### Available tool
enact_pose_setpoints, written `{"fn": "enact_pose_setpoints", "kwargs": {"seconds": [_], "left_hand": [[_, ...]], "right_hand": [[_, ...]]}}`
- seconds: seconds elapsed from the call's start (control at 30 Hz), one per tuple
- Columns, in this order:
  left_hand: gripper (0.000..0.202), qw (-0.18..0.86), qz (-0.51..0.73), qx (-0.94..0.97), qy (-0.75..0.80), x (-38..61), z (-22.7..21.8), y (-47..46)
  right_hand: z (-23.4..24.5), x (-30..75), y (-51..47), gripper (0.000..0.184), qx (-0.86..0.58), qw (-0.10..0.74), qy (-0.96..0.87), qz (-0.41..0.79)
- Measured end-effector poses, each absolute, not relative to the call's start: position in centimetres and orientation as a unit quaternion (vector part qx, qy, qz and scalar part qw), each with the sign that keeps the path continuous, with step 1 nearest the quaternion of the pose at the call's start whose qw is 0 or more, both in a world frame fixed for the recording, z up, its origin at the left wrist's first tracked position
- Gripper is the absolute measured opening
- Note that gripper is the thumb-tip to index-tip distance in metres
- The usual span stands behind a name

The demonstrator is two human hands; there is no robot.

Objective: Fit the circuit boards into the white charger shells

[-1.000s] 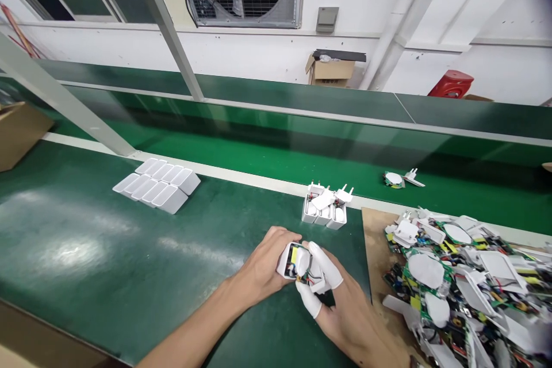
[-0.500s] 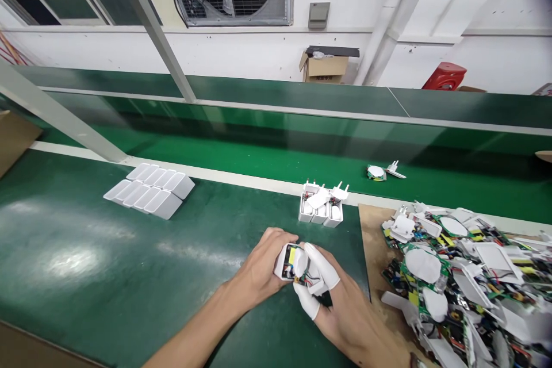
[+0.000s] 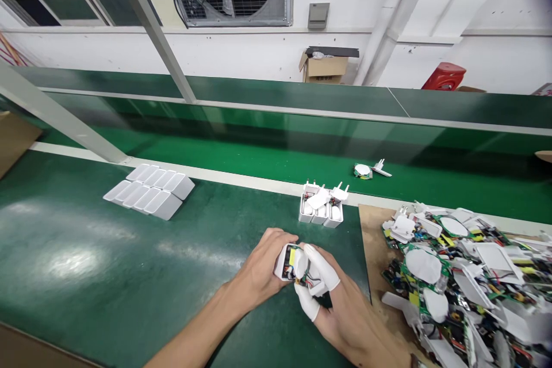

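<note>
My left hand (image 3: 259, 270) grips a white charger shell (image 3: 285, 261) with a circuit board and a yellow part inside it. My right hand (image 3: 340, 310), with white finger cots on thumb and two fingers, pinches the board and its plug cap against the shell. Both hands rest low over the dark green bench mat (image 3: 107, 264). Just beyond them stands a small cluster of filled charger shells (image 3: 321, 207) with plug pins sticking up.
A heap of circuit boards and plug caps (image 3: 457, 264) lies on a brown board (image 3: 373, 241) at right. Several empty white shells (image 3: 149, 191) sit in rows at left. One loose board with plug (image 3: 370, 170) lies on the green conveyor belt (image 3: 259, 155). Cardboard box at far left.
The loose board with plug on the conveyor has drifted left. My hands keep hold of the same shell and board, with the right fingers shifting slightly.
</note>
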State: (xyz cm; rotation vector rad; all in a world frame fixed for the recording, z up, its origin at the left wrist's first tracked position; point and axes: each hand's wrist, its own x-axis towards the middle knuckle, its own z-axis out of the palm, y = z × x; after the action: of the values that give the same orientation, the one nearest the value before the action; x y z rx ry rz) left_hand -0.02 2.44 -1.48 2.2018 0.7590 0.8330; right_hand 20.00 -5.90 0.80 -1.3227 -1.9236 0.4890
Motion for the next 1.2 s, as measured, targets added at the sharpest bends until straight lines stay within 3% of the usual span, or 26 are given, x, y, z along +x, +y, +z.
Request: {"fn": "enact_pose_setpoints", "kwargs": {"seconds": [0.63,0.87,1.03,1.2], "left_hand": [[0.061,0.319,0.326,0.843,0.285,0.1,-1.8,2.5],[0.061,0.310,0.329,0.845,0.285,0.1,-1.9,2.5],[0.061,0.296,0.332,0.850,0.281,0.3,-1.7,2.2],[0.073,0.282,0.283,0.865,0.303,0.2,-0.7,1.9]], "right_hand": [[0.9,20.1,-5.8,0.061,-0.527,0.371,-0.742,0.186],[-0.1,19.9,-6.0,0.066,-0.526,0.368,-0.738,0.208],[0.0,20.0,-5.7,0.069,-0.487,0.378,-0.770,0.162],[1.2,20.8,-5.3,0.058,-0.459,0.407,-0.775,0.150]]}}
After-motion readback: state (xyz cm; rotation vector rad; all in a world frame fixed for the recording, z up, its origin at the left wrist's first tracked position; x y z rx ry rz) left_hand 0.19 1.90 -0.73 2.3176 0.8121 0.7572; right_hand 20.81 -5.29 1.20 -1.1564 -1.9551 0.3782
